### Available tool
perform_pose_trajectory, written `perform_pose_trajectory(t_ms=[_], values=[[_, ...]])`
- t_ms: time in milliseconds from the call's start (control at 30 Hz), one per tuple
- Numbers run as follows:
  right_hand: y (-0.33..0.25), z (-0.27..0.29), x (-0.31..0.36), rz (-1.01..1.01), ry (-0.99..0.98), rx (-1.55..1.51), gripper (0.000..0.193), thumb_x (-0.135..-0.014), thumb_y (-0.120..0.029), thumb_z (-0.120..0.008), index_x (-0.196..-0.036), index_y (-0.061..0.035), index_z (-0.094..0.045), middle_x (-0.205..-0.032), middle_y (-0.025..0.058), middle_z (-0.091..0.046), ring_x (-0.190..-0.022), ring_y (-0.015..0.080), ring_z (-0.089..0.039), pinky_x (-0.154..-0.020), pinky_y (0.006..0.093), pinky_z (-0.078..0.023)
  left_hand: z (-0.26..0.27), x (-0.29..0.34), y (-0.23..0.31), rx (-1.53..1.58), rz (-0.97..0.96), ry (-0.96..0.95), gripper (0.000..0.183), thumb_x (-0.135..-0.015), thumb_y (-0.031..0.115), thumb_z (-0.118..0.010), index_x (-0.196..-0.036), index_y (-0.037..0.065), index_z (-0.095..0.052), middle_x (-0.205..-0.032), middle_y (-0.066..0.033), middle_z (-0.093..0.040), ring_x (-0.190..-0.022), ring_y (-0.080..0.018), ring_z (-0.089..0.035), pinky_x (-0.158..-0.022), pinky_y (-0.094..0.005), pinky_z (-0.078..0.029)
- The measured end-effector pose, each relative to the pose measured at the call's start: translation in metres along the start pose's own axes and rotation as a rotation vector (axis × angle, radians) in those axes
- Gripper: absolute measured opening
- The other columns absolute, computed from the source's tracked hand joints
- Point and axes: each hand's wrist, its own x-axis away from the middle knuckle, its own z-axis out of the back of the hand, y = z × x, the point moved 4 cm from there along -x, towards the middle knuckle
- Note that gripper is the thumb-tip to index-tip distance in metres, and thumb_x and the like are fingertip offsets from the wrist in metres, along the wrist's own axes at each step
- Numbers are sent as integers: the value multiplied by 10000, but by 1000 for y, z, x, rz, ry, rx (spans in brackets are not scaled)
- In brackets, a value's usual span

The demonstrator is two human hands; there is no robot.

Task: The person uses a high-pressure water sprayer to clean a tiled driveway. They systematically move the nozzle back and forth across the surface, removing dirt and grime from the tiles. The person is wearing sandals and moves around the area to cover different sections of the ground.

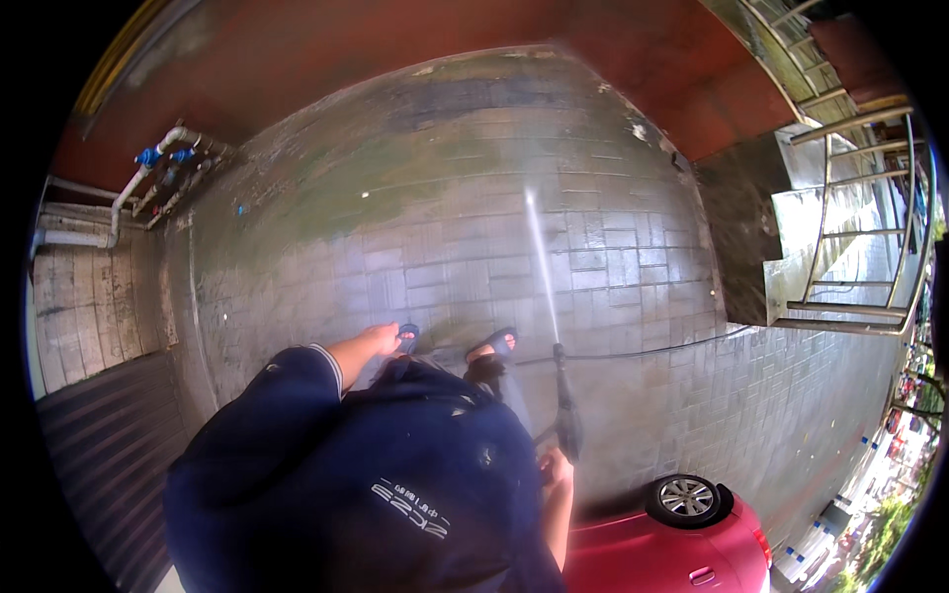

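Observation:
My right hand is closed round the grip of a black pressure washer gun beside my right hip. Its lance points ahead, and a white jet of water shoots from the nozzle toward the wet paving. Empty as far as I can see, my left hand hangs low in front of my left side, above my left sandal. Its fingers are too small and blurred to read. My right foot wears a dark sandal as well.
A dark hose runs across the wet paving to the right. Stone steps with a metal railing stand at right. A red car is parked close behind on my right. White pipes with blue valves line the left wall.

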Motion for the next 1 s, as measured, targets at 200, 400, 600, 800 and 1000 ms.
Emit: perform_pose_trajectory(t_ms=[200, 400, 600, 800, 1000], values=[[-71, 85, -3, 87, 79, -157, 255, -799, -176, -563, -612, -80, -418, -522, 67, -414, -490, 223, -460, -532, 384, -434, 11, -55, 118, 106, -2, 11, 290, -868, 302, -496, -1042, 89, -588, -1098, -150, -624, -1043, -340, -584, -855, -459, -462], [-133, 124, -12, 28, 88, -161, 232, -797, -162, -565, -633, -83, -422, -532, 57, -409, -494, 204, -443, -546, 374, -420, 38, -107, 189, 128, -102, 158, 388, -885, 434, -474, -1030, 107, -623, -1037, -167, -645, -1013, -349, -596, -849, -433, -475], [-226, 123, -48, -24, -50, -27, 154, -790, -121, -571, -709, -72, -449, -542, 46, -406, -481, 181, -433, -508, 335, -400, 48, -166, 221, 297, 71, 209, 509, -885, 515, -455, -1068, 73, -626, -1082, -196, -624, -1042, -375, -577, -882, -431, -459], [-355, 108, -69, -6, 33, 128, 126, -787, -141, -587, -764, -66, -489, -554, 48, -435, -471, 188, -457, -489, 342, -410, 72, -228, 233, 462, 71, 174, 471, -890, 468, -483, -1045, 46, -625, -1050, -207, -631, -1008, -369, -588, -838, -425, -469], [-483, 104, -77, -31, 3, 131, 124, -789, -139, -582, -754, -67, -487, -562, 43, -431, -476, 183, -441, -492, 340, -410, 151, -215, 290, 434, 43, 140, 424, -871, 439, -498, -984, 58, -644, -921, -169, -670, -893, -320, -642, -732, -433, -490]])
